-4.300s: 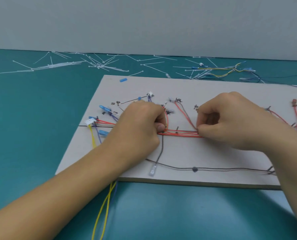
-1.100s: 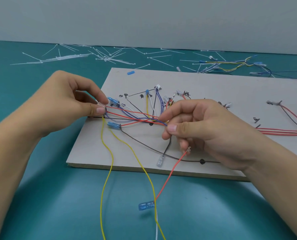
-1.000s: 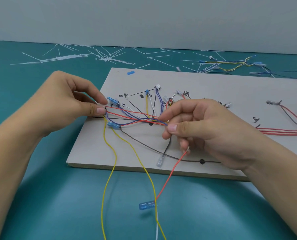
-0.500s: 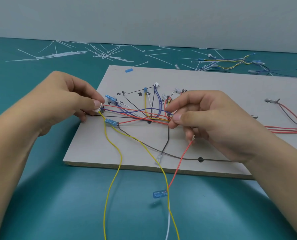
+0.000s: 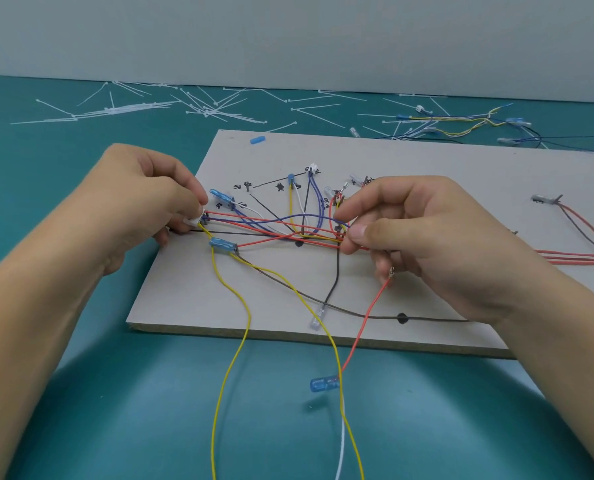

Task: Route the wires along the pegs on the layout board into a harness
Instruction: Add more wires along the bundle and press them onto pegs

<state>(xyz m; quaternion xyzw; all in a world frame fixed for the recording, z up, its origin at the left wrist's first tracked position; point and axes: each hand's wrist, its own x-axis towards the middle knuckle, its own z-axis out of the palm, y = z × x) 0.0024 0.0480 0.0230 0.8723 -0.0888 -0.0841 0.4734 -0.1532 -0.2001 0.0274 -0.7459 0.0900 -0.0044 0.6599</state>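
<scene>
The wires (image 5: pixel 275 230) lay as a loose bundle on the left half of the board (image 5: pixel 427 161), stretched between the two hands. The left hand (image 5: pixel 143 202) pinched a white connector (image 5: pixel 193 221) with thumb and forefinger at the left end of the bundle, just at the left edge of the board, and its other fingers were curled partly over the table (image 5: pixel 63 375). The right hand (image 5: pixel 427 237) pinched the bundle at its right end, near the middle of the board. The long axis of the bundle ran from left to right, almost parallel to the near edge of the board. Shorter branches fanned away from it toward the far edge. Two yellow wires (image 5: pixel 243 306) left the bundle near a blue terminal (image 5: pixel 223 243) and crossed the near edge toward the person. A red wire (image 5: pixel 361 327) came out under the right fingers and went over the same edge, and its blue end (image 5: pixel 324 384) seemed to hang above the table. A grey wire (image 5: pixel 375 316) lay along the near part of the board. The board was bare behind the right hand. Cable ties (image 5: pixel 115 109) and spare wires (image 5: pixel 462 121) lay on the table well apart, beyond the far edge.
</scene>
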